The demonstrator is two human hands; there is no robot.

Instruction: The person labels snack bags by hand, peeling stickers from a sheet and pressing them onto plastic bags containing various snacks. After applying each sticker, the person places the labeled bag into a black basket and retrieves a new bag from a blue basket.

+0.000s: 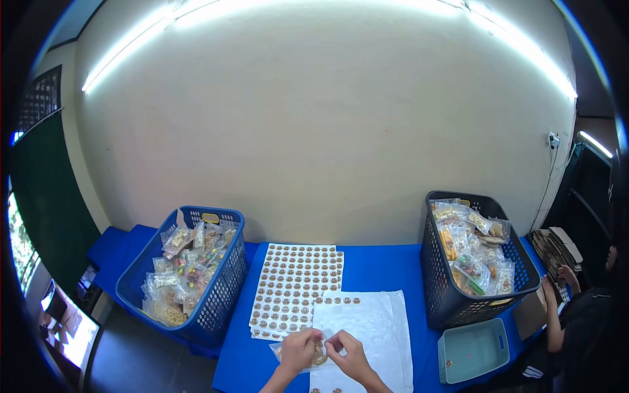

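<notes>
My left hand (pixel 299 350) is closed on a clear plastic snack bag (pixel 319 357) with light brown pieces inside. Close against the bag's right side, my right hand (pixel 349 354) has its thumb and fingertips pinched together; what lies between them is too small to make out. Under both hands is a mostly bare white sticker sheet (pixel 364 327), with a short row of round stickers at its top and a couple at its bottom edge. Beyond it, to the left, lie sheets full of round brown stickers (pixel 295 278).
A blue basket (pixel 219 288) of snack bags stands left, a dark basket (pixel 458 312) of more bags right. In front of the latter is a grey-green tub (pixel 475 350). A blue cloth (pixel 380 268) covers the table. Another person's arm (pixel 554 318) reaches in at far right, near stacked cardboard (pixel 557 247).
</notes>
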